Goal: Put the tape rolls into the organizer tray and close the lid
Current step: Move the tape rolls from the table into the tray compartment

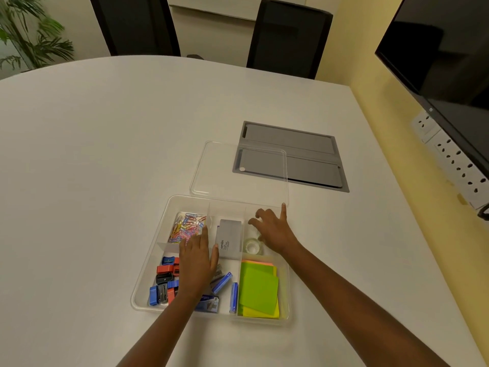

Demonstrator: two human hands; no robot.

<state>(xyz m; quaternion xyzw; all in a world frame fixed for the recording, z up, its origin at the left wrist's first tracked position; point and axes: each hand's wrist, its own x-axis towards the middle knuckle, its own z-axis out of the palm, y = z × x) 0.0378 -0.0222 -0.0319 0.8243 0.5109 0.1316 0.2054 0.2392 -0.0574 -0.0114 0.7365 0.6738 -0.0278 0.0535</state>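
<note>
A clear organizer tray sits on a white worktop, uncovered. Its clear lid lies flat just beyond the far edge, partly over a grey cable hatch. A clear tape roll rests in the far right compartment. The right hand hovers there, fingers spread and loose, index tip at the far rim. The left hand lies flat and empty-handed over the middle compartments. Bare worktop surrounds the tray's left and near edges.
</note>
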